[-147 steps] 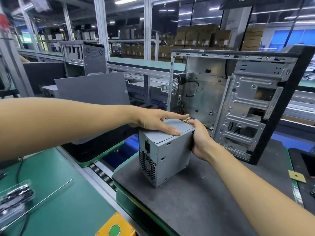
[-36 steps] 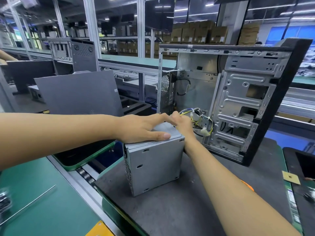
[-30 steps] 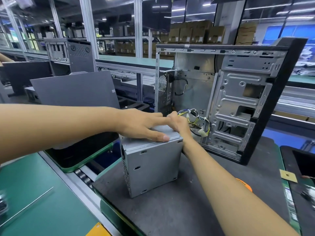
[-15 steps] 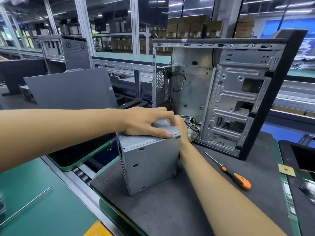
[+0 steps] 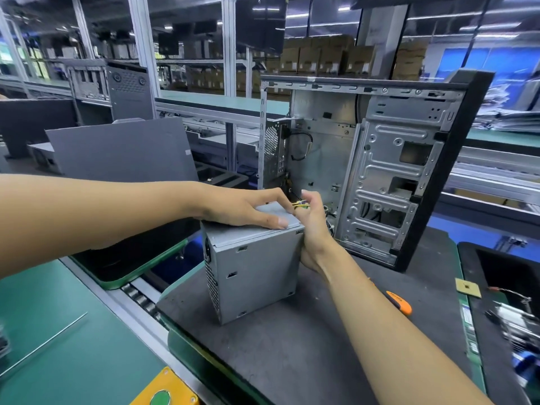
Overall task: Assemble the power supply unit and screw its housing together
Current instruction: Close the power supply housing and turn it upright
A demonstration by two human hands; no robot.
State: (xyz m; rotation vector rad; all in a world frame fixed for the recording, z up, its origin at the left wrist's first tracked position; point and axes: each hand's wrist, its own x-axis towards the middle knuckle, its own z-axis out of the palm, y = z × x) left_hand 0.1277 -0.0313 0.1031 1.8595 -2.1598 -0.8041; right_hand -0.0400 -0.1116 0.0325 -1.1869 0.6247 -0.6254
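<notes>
Wires (image 5: 301,204) gathered in right hand (image 5: 314,229) grip, left hand (image 5: 248,209) flat atop power supply (image 5: 254,270) mid-frame; next, seat it in case (image 5: 380,171).

The power supply unit (image 5: 257,267) stands on the mat (image 5: 306,346), before the open case (image 5: 388,171).

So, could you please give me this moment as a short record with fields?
Power supply: grey power supply unit upright on the dark mat
Left hand: left hand lies flat on the unit's top
Right hand: right hand at its far side, fingers curled round the yellow wires
Case: open computer case standing behind
Tool: orange-handled screwdriver lying on the mat, untouched
</notes>
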